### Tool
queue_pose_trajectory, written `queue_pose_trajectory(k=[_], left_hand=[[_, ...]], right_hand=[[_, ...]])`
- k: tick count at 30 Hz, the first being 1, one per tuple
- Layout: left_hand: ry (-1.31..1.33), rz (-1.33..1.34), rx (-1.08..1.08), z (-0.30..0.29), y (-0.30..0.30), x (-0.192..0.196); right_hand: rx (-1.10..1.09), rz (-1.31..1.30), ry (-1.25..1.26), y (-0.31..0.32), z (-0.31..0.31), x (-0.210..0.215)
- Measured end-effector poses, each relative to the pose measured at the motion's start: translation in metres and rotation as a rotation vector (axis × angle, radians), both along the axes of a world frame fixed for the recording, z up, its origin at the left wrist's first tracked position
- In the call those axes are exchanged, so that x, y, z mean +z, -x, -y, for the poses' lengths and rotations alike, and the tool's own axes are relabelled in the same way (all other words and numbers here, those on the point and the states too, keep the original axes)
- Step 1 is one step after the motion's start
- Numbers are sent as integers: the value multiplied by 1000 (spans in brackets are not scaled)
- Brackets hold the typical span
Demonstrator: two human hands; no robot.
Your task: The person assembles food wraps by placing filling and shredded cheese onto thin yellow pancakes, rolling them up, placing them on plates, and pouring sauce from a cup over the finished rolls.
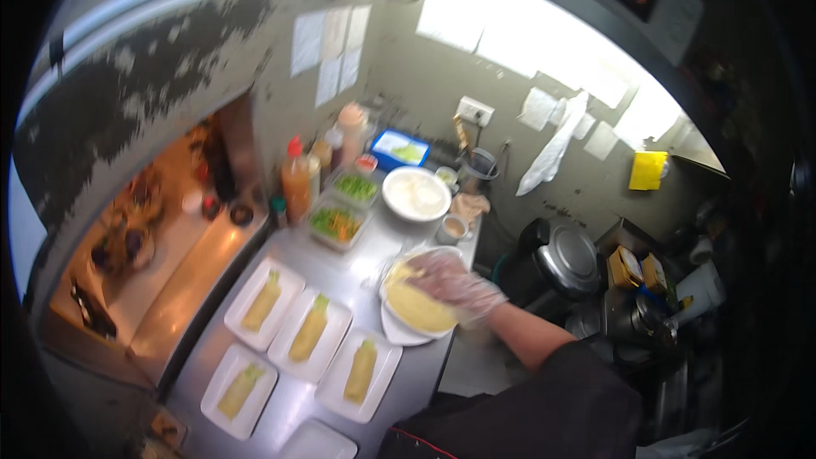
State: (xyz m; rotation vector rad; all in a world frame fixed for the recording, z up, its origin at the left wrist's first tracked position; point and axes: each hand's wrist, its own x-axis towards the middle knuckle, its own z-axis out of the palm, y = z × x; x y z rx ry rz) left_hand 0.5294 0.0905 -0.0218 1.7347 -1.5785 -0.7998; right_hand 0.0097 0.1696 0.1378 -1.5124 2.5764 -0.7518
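My right hand (450, 282), in a clear plastic glove, reaches over a white plate that holds a pale yellow, flat round like a crepe (421, 308). Its fingers are at the far left part of the round, but motion blur hides how they are set. To the left of it, several white rectangular plates (389, 378) lie on the steel table. Most of them carry one pale yellow roll (360, 371) with green leaf at its far end. A plate at the near edge (316, 444) shows only in part, with no roll visible on it. My left hand is out of view.
Beyond the plates stand tubs of chopped greens (354, 188) and mixed vegetables (334, 225), a white bowl (416, 194), a blue container (399, 150) and an orange sauce bottle (296, 183). A lidded cooker (568, 257) sits to the right. A lit pass-through counter (183, 276) opens at left.
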Motion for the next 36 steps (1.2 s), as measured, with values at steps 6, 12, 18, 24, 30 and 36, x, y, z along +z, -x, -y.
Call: queue_pose_trajectory(k=[6, 12, 18, 24, 30, 36], left_hand=[[216, -253, -452, 20, 137, 50], [527, -307, -761, 18, 235, 142], [1137, -332, -793, -1, 336, 329], [1507, -394, -943, -18, 463, 465], [1421, -693, -940, -39, 527, 558], [1298, -773, -875, -43, 558, 557]], right_hand=[[-420, -582, 541, 94, -91, 211], [-663, -1409, 592, 150, -165, 521], [-1061, -1164, 501, 250, -186, 635], [-990, -1140, 439, 249, -209, 658], [-584, -1882, 304, 299, -194, 668], [-658, -1464, -41, 352, -106, 633]])
